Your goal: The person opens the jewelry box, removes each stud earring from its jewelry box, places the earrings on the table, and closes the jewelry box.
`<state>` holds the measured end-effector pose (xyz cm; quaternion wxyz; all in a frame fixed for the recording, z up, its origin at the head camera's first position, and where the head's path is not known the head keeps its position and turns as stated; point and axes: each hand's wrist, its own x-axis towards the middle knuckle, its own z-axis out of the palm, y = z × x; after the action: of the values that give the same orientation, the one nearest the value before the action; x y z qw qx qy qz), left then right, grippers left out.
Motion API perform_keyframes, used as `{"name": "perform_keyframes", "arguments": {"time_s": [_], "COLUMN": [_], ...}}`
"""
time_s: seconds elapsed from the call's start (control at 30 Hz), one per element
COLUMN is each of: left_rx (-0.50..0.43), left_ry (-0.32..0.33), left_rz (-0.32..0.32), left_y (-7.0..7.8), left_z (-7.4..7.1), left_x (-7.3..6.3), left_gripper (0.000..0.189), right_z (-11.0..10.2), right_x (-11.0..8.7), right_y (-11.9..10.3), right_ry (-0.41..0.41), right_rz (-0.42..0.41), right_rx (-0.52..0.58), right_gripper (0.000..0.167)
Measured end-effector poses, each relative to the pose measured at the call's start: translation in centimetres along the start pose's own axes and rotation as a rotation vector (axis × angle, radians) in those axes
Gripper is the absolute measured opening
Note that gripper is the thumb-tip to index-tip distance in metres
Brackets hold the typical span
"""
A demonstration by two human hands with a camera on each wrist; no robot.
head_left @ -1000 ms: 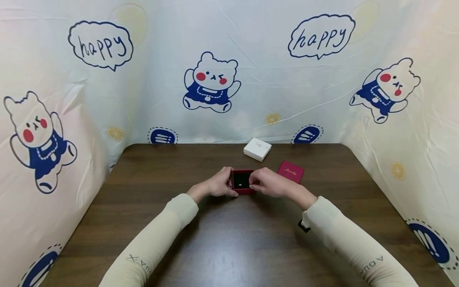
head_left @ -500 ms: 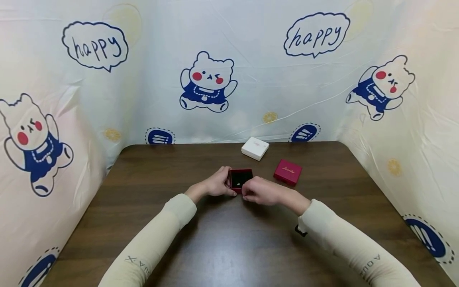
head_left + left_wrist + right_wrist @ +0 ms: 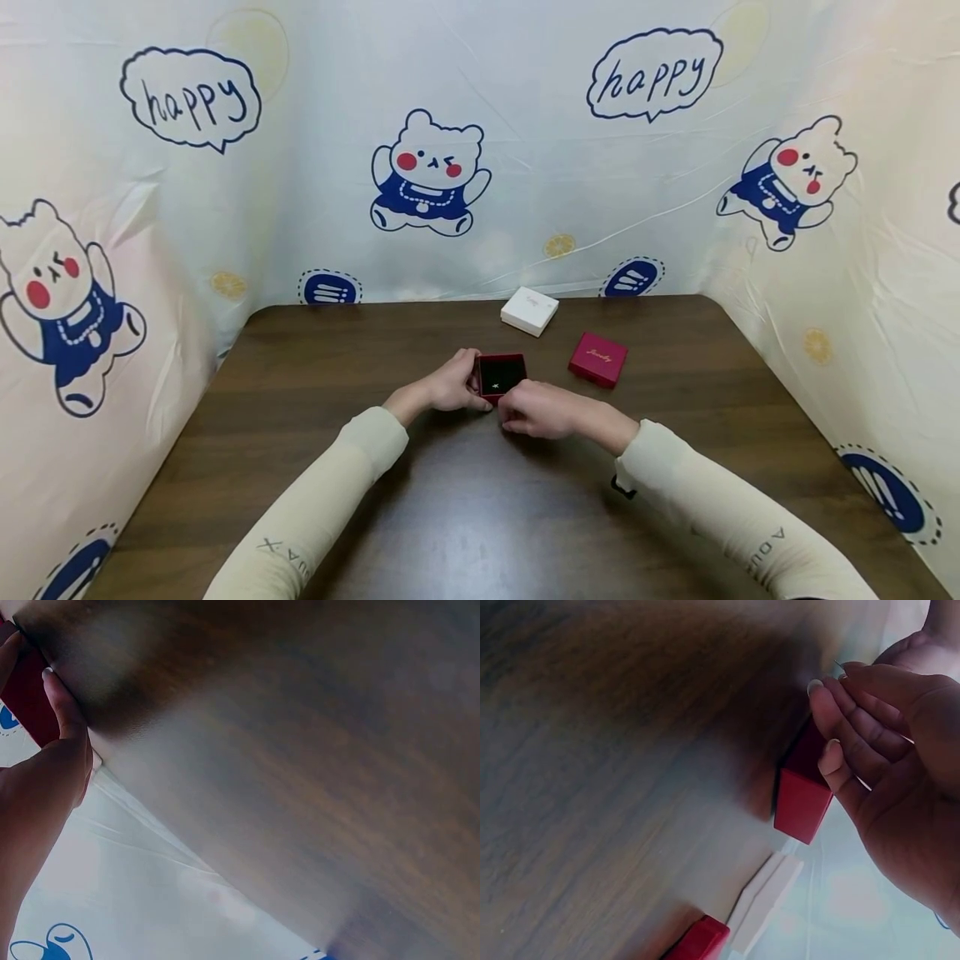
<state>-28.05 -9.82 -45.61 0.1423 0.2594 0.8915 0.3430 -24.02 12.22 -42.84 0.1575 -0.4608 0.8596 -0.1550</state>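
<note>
My left hand (image 3: 453, 383) grips a red jewelry box (image 3: 491, 398) from its left side, thumb at the near edge. In the left wrist view its fingers lie along the dark red box wall (image 3: 34, 697). The box is lidless, with a black insert (image 3: 512, 368) bearing a small star-shaped stud (image 3: 495, 386). At the box's near right corner is my right hand (image 3: 542, 410), fingers curled. The right wrist view shows its thumb and index finger pinching a tiny thin pin (image 3: 839, 665), mostly hidden by the fingertips; its exact kind cannot be made out.
A red lid (image 3: 598, 358) with gold lettering lies right of the box. Behind it, near the table's back edge, sits a white box (image 3: 529, 312). A printed cloth (image 3: 435, 258) encloses the wooden table (image 3: 360, 342) at the back and sides.
My right hand has drawn back from over the box's right side to its near right corner, uncovering more of the insert. The left hand keeps its hold. The head view has shifted slightly.
</note>
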Motion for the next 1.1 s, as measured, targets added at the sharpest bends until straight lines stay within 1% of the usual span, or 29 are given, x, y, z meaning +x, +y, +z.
{"name": "perform_keyframes", "arguments": {"time_s": [0.27, 0.6, 0.9, 1.0, 1.1], "left_rx": [0.013, -0.004, 0.002, 0.001, 0.005], "left_ry": [0.01, 0.012, 0.016, 0.013, 0.008], "left_rz": [0.003, 0.001, -0.011, -0.016, -0.016], "left_y": [-0.1, -0.1, 0.0, 0.0, -0.1], "left_z": [0.1, 0.1, 0.0, 0.1, 0.1], "left_x": [0.2, 0.0, -0.1, 0.0, 0.1], "left_gripper": [0.08, 0.082, 0.085, 0.086, 0.086], "right_z": [0.3, 0.1, -0.1, -0.4, -0.8], "right_x": [0.0, 0.1, 0.1, 0.1, 0.0], "right_y": [0.0, -0.2, -0.2, -0.2, -0.2], "right_ry": [-0.032, -0.057, -0.056, -0.063, -0.054], "right_rz": [0.019, 0.022, 0.018, 0.021, 0.032], "right_rx": [0.021, 0.025, 0.005, 0.016, 0.022], "right_gripper": [0.004, 0.004, 0.005, 0.003, 0.008]}}
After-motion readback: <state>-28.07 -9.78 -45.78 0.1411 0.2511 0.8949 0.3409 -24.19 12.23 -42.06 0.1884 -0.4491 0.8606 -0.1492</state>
